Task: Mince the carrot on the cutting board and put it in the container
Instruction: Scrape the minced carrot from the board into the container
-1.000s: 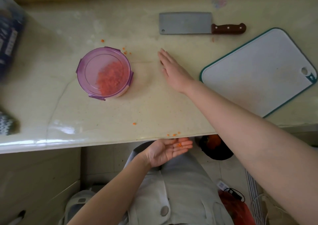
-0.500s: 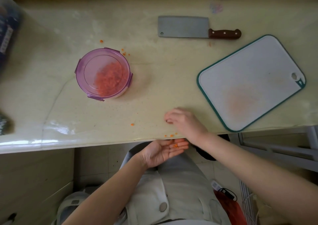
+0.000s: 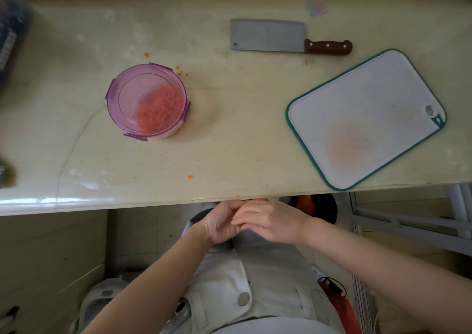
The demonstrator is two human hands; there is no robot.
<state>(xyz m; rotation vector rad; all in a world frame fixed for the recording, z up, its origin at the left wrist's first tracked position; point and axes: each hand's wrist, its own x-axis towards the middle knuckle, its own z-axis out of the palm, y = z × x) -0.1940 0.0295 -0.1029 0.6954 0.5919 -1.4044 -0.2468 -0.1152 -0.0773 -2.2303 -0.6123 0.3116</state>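
Observation:
A round container with a purple translucent lid (image 3: 127,91) stands on the left half of the counter, minced carrot (image 3: 159,109) showing through it. The white, teal-rimmed cutting board (image 3: 398,83) lies at the right, bare except for an orange stain. Loose carrot bits (image 3: 189,177) dot the counter, one at its front edge (image 3: 237,196). Just below that edge my left hand (image 3: 218,227) is cupped palm up. My right hand (image 3: 273,221) lies across it, fingers on the left palm. What the palm holds is hidden.
A cleaver (image 3: 268,36) with a brown handle lies flat at the back of the counter. A dark bag (image 3: 10,40) sits at the far left. Under the counter are a dark bin (image 3: 324,206) holding orange scraps and a metal rack (image 3: 408,221).
My right hand slid from the middle of the counter back to its front edge and down onto my left palm. The carrot bits near the edge have mostly gone. My left hand barely moved.

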